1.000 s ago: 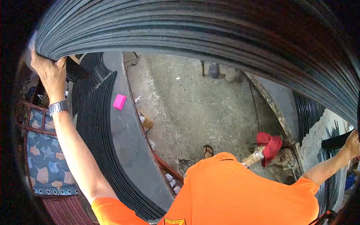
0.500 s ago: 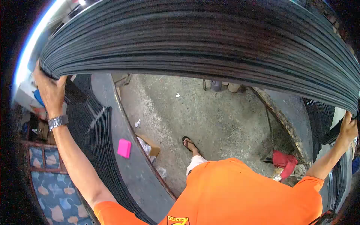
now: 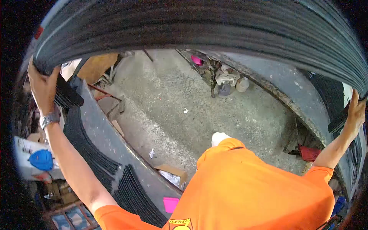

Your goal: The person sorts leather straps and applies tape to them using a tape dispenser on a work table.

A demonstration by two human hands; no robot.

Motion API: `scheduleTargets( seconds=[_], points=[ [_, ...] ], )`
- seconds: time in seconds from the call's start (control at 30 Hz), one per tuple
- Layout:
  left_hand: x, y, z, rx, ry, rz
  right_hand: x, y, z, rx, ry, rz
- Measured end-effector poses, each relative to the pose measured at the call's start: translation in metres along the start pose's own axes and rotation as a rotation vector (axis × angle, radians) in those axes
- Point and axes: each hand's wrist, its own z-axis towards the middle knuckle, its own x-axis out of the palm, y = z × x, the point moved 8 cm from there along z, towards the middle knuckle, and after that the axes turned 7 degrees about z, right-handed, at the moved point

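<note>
A wide bundle of long, dark grey, rubber-like strips [image 3: 191, 28] arches across the top of the head view, bending down at both ends. My left hand [image 3: 44, 88], below a metal-banded wristwatch, is closed around the left end, thumb on the near edge. At the far right my right hand [image 3: 356, 113] grips the other end of the same bundle. The strips hang between my hands, above the floor. More dark strips [image 3: 92, 145] lie in layers on the left-hand bench, beneath my left arm. Similar strips [image 3: 326, 92] rest on the right-hand bench near my right hand.
Long grey benches, left [image 3: 103, 130] and right [image 3: 264, 73], flank a concrete floor [image 3: 165, 103]. A pink block [image 3: 170, 204] lies on the left bench. An open cardboard box [image 3: 174, 174] is below it. Containers [image 3: 242, 84] and a red cloth [image 3: 309, 153] are by the right bench.
My view has shifted along the aisle, and the pink block and cardboard box now appear lower and farther right. Both hands still hold the bundle, which sits higher in view.
</note>
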Motion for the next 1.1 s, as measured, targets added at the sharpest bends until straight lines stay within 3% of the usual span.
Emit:
scheduleTargets(
  seconds=[0.03, 0.1, 0.17, 0.23, 0.3, 0.4, 0.5, 0.9, 1.1],
  points=[
    [0.029, 0.011, 0.006, -0.022, 0.042, -0.020, 0.007, 0.021, 0.012, -0.017, 0.002, -0.024],
    [0.084, 0.028, 0.018, -0.054, 0.089, -0.062, 0.039, 0.053, 0.044, 0.595, 0.613, -0.405],
    [0.130, 0.038, 0.026, -0.051, 0.091, -0.088, 0.063, 0.088, 0.056, 0.628, 0.623, -0.355],
    [0.176, 0.047, 0.032, 0.010, 0.044, -0.128, 0.079, 0.121, 0.032, 0.066, 0.015, 0.082],
    [0.223, 0.057, 0.028, 0.058, 0.068, -0.163, 0.117, 0.162, 0.036, 0.062, 0.024, 0.168],
    [0.283, 0.063, 0.023, 0.214, 0.053, -0.166, 0.185, 0.221, 0.046, 0.153, 0.166, 0.250],
    [0.354, 0.095, 0.011, 0.117, 0.290, -0.174, 0.268, 0.288, 0.063, 0.170, 0.259, 0.358],
    [0.682, 0.173, -0.045, 0.214, 0.758, -0.133, 0.493, 0.567, 0.068, 0.276, 0.587, 0.589],
    [0.819, 0.125, -0.036, 0.391, 0.933, -0.256, 0.583, 0.645, 0.043, 0.326, 0.835, 0.593]
  ],
)
